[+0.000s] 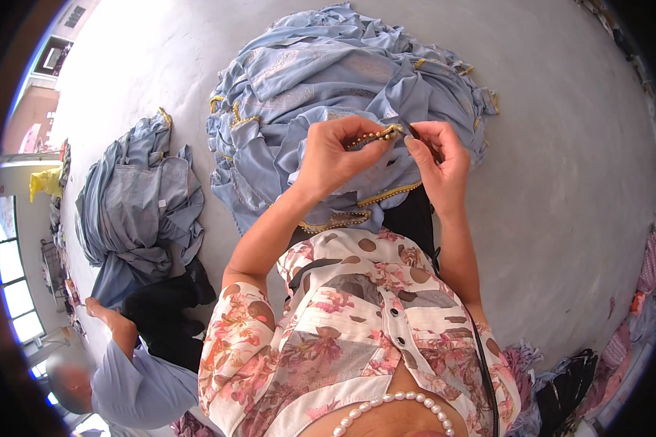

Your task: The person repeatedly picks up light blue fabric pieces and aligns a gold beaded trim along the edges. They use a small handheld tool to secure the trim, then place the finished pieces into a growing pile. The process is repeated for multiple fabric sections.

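Note:
In front of me lies a big heap of light blue garments (321, 69), thin cloth edged here and there with gold beaded trim. My left hand (328, 156) is closed over the heap, thumb and fingers pinching a strip of gold beaded trim (372, 138). Close beside it, my right hand (444, 156) is closed too, fingertips almost meeting the trim's end. A small dark thing shows between its thumb and fingers; its kind cannot be made out. Below the hands, more trimmed edging (339, 220) of the heap lies against my lap.
On the left, a co-worker in a light blue shirt (142, 382) sits with one hand on a smaller pile of grey-blue garments (135, 197). Grey floor (561, 182) spreads around. Heaped clothes (649, 291) line the right edge, with dark and pink cloth at the lower right.

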`<control>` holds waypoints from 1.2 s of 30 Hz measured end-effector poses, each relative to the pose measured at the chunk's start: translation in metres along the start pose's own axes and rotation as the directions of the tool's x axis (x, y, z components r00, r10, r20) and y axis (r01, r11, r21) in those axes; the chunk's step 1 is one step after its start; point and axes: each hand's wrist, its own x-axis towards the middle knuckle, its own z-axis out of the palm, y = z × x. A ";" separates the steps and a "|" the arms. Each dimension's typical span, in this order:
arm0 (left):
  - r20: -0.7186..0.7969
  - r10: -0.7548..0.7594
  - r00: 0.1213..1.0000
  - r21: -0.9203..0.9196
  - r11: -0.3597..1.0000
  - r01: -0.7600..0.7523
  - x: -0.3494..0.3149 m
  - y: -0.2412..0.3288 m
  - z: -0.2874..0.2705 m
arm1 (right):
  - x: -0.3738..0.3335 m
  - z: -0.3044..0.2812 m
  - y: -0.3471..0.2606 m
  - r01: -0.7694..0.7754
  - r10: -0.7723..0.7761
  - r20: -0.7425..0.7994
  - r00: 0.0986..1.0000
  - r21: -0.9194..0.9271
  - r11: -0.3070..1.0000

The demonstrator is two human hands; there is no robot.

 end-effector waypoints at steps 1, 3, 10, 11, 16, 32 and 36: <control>-0.014 0.006 1.000 0.020 1.000 -0.006 0.000 -0.002 -0.001 | -0.001 -0.003 -0.001 -0.019 0.020 0.031 0.999 -0.039 0.999; -0.038 0.019 0.999 0.057 0.998 -0.017 0.000 -0.005 -0.002 | -0.001 -0.005 -0.001 -0.032 0.039 0.066 0.997 -0.097 0.995; -0.001 0.356 0.934 0.370 0.868 -0.331 -0.002 0.000 0.002 | 0.002 -0.003 -0.002 0.030 -0.018 0.058 0.998 -0.212 0.977; 0.015 0.387 0.922 0.414 0.837 -0.358 -0.002 0.001 0.001 | 0.002 -0.003 -0.001 0.048 -0.039 0.046 0.998 -0.214 0.976; 0.118 0.536 0.836 0.541 0.671 -0.507 0.001 0.004 -0.003 | 0.001 -0.007 -0.002 -0.017 0.045 0.084 0.995 -0.311 0.950; 0.124 0.582 0.803 0.606 0.597 -0.526 0.004 -0.001 -0.003 | -0.001 0.000 0.008 0.008 -0.004 0.026 1.000 -0.163 0.987; 0.110 0.591 0.799 0.601 0.601 -0.527 0.004 -0.004 -0.004 | -0.001 -0.003 0.004 -0.064 0.076 0.067 0.995 -0.162 0.985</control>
